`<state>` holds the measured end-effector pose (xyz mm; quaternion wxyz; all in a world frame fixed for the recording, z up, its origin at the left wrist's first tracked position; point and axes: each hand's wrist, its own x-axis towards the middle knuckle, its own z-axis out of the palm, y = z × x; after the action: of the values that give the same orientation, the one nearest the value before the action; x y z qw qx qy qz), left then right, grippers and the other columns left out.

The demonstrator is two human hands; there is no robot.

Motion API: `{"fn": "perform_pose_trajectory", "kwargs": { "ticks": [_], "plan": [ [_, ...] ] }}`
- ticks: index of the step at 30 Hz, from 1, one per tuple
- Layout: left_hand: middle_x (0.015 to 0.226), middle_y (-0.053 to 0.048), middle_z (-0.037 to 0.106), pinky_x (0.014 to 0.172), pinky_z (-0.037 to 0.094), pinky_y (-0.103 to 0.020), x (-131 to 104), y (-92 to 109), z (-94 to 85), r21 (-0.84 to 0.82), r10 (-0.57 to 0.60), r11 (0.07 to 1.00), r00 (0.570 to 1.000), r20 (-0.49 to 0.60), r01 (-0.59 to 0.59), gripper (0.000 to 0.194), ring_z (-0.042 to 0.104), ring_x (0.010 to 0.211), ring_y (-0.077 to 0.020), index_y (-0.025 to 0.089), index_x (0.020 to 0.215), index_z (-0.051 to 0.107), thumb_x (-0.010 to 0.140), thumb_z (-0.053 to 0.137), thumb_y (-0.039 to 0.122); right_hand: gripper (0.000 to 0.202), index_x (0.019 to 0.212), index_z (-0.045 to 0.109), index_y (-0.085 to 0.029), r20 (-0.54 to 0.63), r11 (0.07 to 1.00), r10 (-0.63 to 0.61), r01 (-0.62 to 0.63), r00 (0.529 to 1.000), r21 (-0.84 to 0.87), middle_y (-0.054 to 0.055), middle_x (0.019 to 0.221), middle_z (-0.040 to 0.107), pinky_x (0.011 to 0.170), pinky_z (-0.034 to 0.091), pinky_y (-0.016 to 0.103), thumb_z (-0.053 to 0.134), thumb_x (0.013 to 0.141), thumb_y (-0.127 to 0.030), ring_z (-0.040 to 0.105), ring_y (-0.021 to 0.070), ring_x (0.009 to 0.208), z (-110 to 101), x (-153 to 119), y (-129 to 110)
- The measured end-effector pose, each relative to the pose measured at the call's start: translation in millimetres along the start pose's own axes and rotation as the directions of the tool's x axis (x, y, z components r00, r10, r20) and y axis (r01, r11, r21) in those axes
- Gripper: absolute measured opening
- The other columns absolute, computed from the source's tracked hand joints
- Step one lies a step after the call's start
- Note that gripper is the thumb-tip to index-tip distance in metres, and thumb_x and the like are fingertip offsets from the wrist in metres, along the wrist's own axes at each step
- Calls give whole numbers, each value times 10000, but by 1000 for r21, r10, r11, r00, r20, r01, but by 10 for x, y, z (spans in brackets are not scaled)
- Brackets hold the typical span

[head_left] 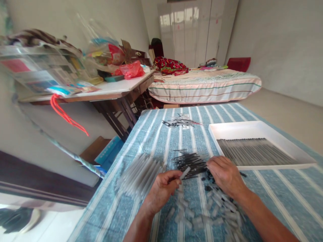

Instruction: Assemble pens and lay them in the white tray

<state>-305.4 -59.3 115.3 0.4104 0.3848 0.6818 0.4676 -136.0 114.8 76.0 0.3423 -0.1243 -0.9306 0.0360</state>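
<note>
My left hand pinches a short translucent pen cap between thumb and forefinger. To its left lies a stack of frosted clear pen barrels. Just beyond both hands is a heap of thin black pen refills. My right hand is at the right end of that heap, its fingers bunched downward over small black parts; whatever is in its fingertips is hidden. Many loose translucent caps are scattered on the striped cloth nearer to me, between my forearms.
A white shallow box at the right holds a row of dark-tipped pens. Farther back on the blue striped tablecloth lies a loose pile of thin dark pieces. A cluttered desk stands left, a bed behind.
</note>
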Motion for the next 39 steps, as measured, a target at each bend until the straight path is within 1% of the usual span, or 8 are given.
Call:
{"fn": "perform_pose_trajectory", "kwargs": {
  "ticks": [3, 9, 15, 20, 27, 31, 34, 39],
  "plan": [
    [663, 13, 548, 527, 321, -212, -2, 18, -1, -32, -14, 999, 1000, 27, 15, 209, 412, 564, -93, 143, 892, 677, 768, 533, 231, 296, 856, 665, -155, -54, 1000, -28, 27, 998, -15, 86, 825, 642, 797, 430, 344, 375, 900, -116, 548, 205, 853, 5, -4, 14],
    [672, 8, 556, 529, 318, -212, -1, 4, 11, -42, -29, 999, 997, 71, 32, 212, 415, 569, -90, 136, 881, 677, 768, 538, 249, 324, 849, 682, -164, -92, 998, 4, -10, 996, -69, 90, 853, 647, 843, 435, 354, 369, 901, -101, 546, 205, 891, -7, 2, 38],
    [681, 6, 559, 516, 322, -208, -7, -39, 9, -23, -18, 1000, 998, 67, 20, 212, 413, 559, -83, 132, 887, 674, 787, 524, 245, 293, 852, 688, -153, -91, 998, -29, 23, 995, -67, 98, 861, 651, 849, 447, 357, 402, 897, -112, 554, 207, 906, -15, 6, 29],
    [657, 5, 552, 499, 334, -206, 9, -95, 29, -38, -40, 998, 991, 128, 45, 220, 420, 538, -79, 115, 905, 680, 779, 550, 240, 256, 823, 679, -133, -164, 995, -88, 79, 982, -62, 118, 888, 659, 880, 440, 400, 434, 873, -74, 570, 223, 944, 13, 8, -18],
    [725, -34, 612, 488, 406, -201, 0, -92, 123, -285, -82, 948, 975, 207, 141, 230, 520, 611, -115, 105, 893, 683, 716, 661, 249, 205, 828, 667, -137, -179, 988, -150, 151, 972, -8, 124, 946, 666, 942, 412, 458, 477, 860, -65, 581, 233, 1012, 6, 21, -195],
    [747, -37, 626, 492, 429, -200, 8, -114, 183, -403, -49, 902, 964, 261, 155, 198, 541, 608, -113, 111, 893, 684, 710, 666, 185, 177, 834, 653, -142, -174, 977, -192, 205, 966, 54, 127, 1003, 658, 943, 427, 484, 498, 846, -57, 561, 251, 1067, -26, 28, -319],
    [752, -39, 626, 504, 440, -201, 18, -141, 207, -484, -13, 863, 963, 270, 147, 165, 553, 610, -111, 114, 879, 680, 721, 654, 157, 199, 948, 629, -117, -212, 969, -181, 211, 960, 129, 162, 1091, 620, 946, 455, 471, 517, 815, -18, 506, 279, 1156, -56, 42, -359],
    [778, -54, 634, 499, 443, -194, 30, -133, 203, -586, 15, 802, 976, 216, 117, 146, 559, 628, -114, 113, 850, 668, 707, 667, 144, 517, 1288, 438, -118, -281, 977, -53, 107, 958, 182, 199, 1273, 497, 989, 430, 518, 521, 794, 5, 402, 314, 1260, -60, 65, -311]
  ]
}}
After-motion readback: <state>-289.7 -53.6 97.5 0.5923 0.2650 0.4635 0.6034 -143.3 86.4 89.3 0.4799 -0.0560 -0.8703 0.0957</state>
